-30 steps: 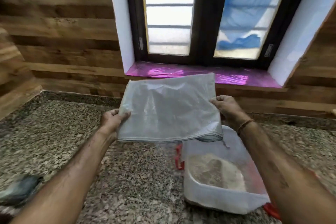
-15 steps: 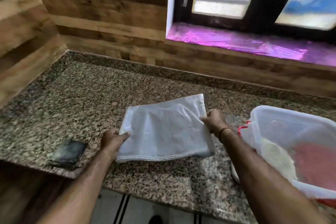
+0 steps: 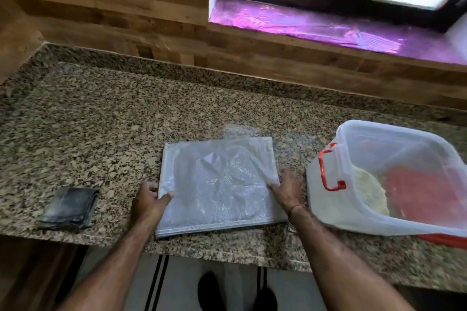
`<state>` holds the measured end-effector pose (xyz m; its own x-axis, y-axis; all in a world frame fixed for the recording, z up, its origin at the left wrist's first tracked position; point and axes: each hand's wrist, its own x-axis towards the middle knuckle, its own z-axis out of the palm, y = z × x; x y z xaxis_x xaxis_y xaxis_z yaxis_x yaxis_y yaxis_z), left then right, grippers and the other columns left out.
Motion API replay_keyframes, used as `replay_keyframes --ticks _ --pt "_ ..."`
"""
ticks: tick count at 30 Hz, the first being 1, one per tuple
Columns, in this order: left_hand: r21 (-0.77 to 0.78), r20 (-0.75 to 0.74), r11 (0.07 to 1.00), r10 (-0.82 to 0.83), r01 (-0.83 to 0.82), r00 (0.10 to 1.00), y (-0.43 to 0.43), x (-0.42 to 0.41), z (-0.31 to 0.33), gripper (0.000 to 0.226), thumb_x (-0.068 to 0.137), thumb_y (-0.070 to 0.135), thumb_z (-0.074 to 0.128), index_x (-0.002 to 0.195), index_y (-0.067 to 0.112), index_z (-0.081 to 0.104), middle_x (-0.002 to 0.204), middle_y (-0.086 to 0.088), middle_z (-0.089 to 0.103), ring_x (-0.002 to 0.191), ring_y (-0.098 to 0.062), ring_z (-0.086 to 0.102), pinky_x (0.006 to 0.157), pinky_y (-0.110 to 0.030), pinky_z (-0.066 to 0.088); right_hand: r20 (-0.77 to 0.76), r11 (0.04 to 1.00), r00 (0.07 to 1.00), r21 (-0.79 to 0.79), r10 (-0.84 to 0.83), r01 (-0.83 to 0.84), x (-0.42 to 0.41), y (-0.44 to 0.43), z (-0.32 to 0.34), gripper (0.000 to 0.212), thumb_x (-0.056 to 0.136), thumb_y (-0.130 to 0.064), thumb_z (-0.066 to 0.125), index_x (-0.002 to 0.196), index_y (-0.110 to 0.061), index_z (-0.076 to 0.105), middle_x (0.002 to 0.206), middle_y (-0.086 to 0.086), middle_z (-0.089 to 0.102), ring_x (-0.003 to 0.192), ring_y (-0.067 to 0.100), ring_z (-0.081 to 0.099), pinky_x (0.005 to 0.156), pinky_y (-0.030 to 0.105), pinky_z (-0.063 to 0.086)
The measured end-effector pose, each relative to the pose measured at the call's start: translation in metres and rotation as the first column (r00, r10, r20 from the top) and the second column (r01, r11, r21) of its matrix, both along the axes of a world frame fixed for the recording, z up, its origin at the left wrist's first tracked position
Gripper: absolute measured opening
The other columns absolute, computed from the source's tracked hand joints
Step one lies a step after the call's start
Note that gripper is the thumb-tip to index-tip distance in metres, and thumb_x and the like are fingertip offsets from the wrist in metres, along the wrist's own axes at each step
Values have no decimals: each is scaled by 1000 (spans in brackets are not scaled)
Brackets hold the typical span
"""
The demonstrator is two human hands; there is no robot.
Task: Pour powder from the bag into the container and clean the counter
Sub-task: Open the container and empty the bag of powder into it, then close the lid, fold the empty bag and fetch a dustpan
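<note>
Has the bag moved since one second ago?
Yes. The bag went down and left, from above the container to lie flat on the counter beside it, left hand and right hand on it.

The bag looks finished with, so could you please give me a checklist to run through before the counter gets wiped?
1. Bag lying flat on the counter: ok.
2. Hands free for the cloth: not ok; left hand and right hand each rest on a side edge of the bag.
3. Powder in the container: ok, a pale heap lies inside.
4. Container closed before wiping: not ok, no lid on it.
5. Cloth at hand: ok, folded on the counter to the left of the bag.
6. Spilled powder on the counter: cannot tell against the speckled stone.
</note>
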<state>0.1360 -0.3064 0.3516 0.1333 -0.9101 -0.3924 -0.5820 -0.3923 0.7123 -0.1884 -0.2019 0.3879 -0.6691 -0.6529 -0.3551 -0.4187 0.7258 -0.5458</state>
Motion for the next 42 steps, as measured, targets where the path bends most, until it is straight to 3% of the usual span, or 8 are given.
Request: replay_keyframes --ticks 4,7,12,20,28,33,38,42 --pt "-1 13 999 41 -41 999 2 -4 8 41 83 23 85 109 16 54 100 -10 70 74 -26 65 60 -32 51 -15 1000 1000 -7 13 -13 0 1 2 48 88 -21 79 125 -6 52 126 18 66 110 35 63 90 41 54" --pt "-79 74 995 71 -65 995 1 -16 25 52 82 25 85 120 17 51 115 -10 65 90 -30 65 74 -42 57 -83 996 993 -41 79 -83 8 -1 13 54 91 -27 75 133 -8 48 133 15 57 114 30 56 92 41 51" --pt "-313 63 948 -42 59 997 -8 -67 77 55 82 39 82 123 22 50 125 -7 57 110 -30 56 90 -52 53 -99 917 980 -346 173 -197 21 -17 72 60 94 -29 71 146 -13 44 141 13 48 121 22 49 94 28 37" --pt "-564 46 791 -256 237 966 20 -197 191 58 86 50 76 132 21 55 134 -8 59 124 -28 55 97 -42 47 -290 712 949 -640 127 -291 -60 13 192 40 92 -34 72 127 -18 64 124 4 63 108 22 64 94 37 53" --pt "-680 205 588 -421 438 884 153 -394 243 68 84 57 72 141 25 54 144 -7 57 135 -31 51 107 -54 44 -423 795 905 -564 -47 -223 -262 155 218 37 94 -45 66 125 -24 65 126 5 65 114 28 65 90 41 55" --pt "-552 201 629 -537 547 820 221 -495 231 80 86 58 72 152 21 45 155 -6 48 144 -25 43 114 -41 39 -378 880 921 -466 -97 -98 -352 225 195 43 94 -48 66 128 -22 64 122 9 66 111 33 65 86 40 54" --pt "-367 259 661 -603 654 755 263 -552 200 89 84 70 65 155 23 37 154 -2 50 137 -27 53 105 -42 46 -284 954 951 -300 -119 30 -410 278 141 57 90 -54 68 133 -18 60 129 14 63 121 37 61 93 42 52" --pt "-304 305 687 -586 660 751 284 -563 185 75 85 66 68 144 22 51 139 -4 65 126 -30 61 94 -41 51 -166 988 975 -71 -150 140 -444 310 84 78 81 -63 72 142 -18 50 140 14 55 130 37 54 103 49 50"
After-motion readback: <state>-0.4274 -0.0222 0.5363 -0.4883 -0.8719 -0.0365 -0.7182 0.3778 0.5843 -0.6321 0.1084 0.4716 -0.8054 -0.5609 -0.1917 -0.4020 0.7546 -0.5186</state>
